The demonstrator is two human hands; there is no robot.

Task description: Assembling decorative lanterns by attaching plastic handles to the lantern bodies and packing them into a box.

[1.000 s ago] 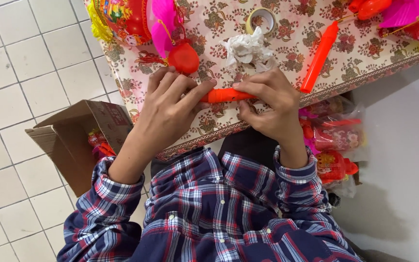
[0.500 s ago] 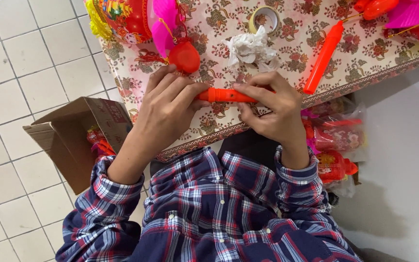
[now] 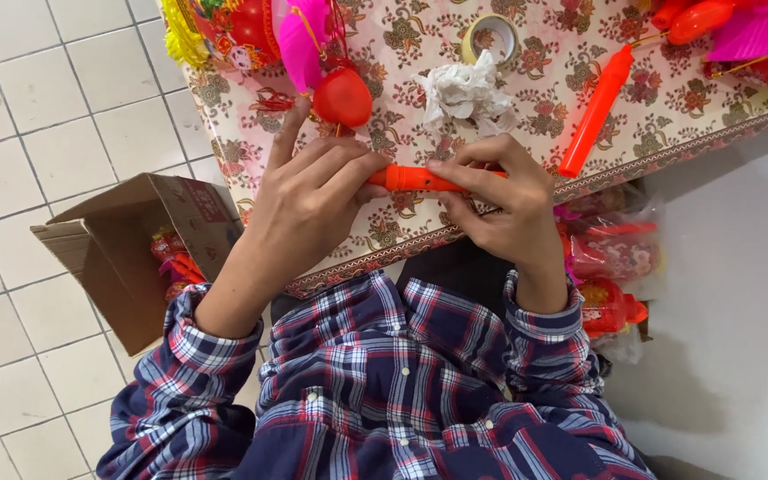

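1. An orange stick (image 3: 415, 180) is held level above the near edge of the counter (image 3: 668, 107), between both hands.
2. The left hand (image 3: 308, 200) is closed on the stick's left end, its fingers (image 3: 335, 164) clamped over it and the forefinger raised.
3. The right hand (image 3: 500, 209) is closed on the stick's right part, its fingers (image 3: 460, 173) pinched along it.
4. A red bulb (image 3: 342, 96) lies on the counter just beyond the left hand.
5. A white paper wad (image 3: 466, 89) lies beyond the stick, with a tape roll (image 3: 489, 37) behind it.
6. A longer orange tube (image 3: 596, 111) lies slanted on the counter, right of the hands.
7. An open box (image 3: 126, 253) stands on the floor at the left, with red items inside.
8. Clear bags (image 3: 615, 258) of red items are seen under the counter at the right.
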